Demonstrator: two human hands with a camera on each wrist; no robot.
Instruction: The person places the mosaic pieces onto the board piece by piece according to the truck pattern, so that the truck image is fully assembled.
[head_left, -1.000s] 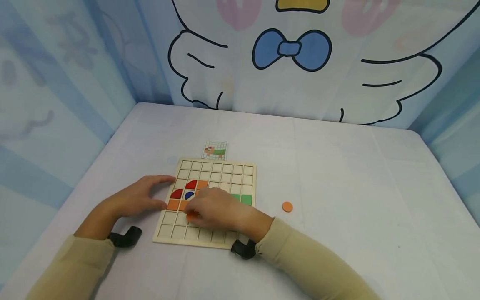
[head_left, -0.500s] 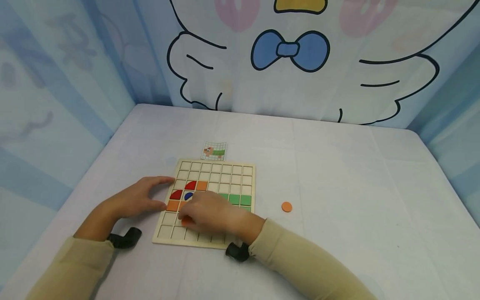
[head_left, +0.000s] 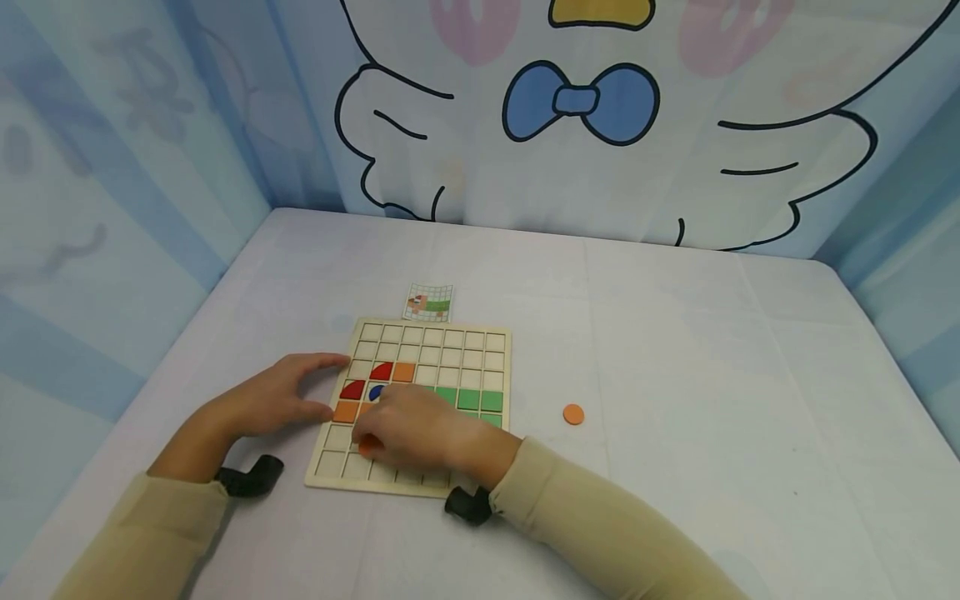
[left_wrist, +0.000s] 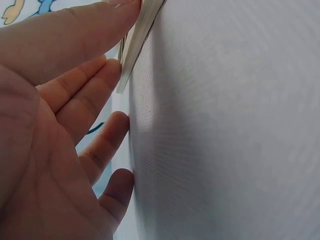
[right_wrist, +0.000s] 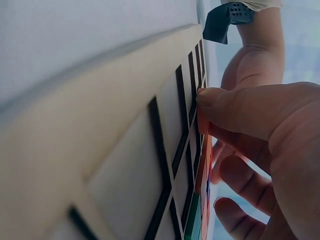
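Note:
A wooden grid board (head_left: pixel 341 464) lies on the table, with red quarter-round pieces (head_left: pixel 381 371), orange squares (head_left: pixel 346 412), green squares (head_left: pixel 469 400) and a blue-marked piece (head_left: pixel 377 392) in its cells. My right hand (head_left: pixel 416 427) is over the lower left of the board. Its thumb and fingers pinch a small orange piece (right_wrist: pixel 202 117) just at the grid surface; the fingers hide most of its outline. My left hand (head_left: pixel 273 396) touches the board's left edge with spread thumb and fingertips. In the left wrist view, thumb and fingers (left_wrist: pixel 90 95) meet the board's side.
An orange disc (head_left: pixel 573 414) lies on the white tablecloth (head_left: pixel 675 375) right of the board. Behind the board is a small card (head_left: pixel 428 302) with a coloured grid picture. Patterned curtains (head_left: pixel 585 175) stand behind and on both sides. Each wrist wears a black device (head_left: pixel 251 476).
My right hand has slid a little left and toward me with the orange piece, uncovering more green squares. The left hand stays in place at the board's edge.

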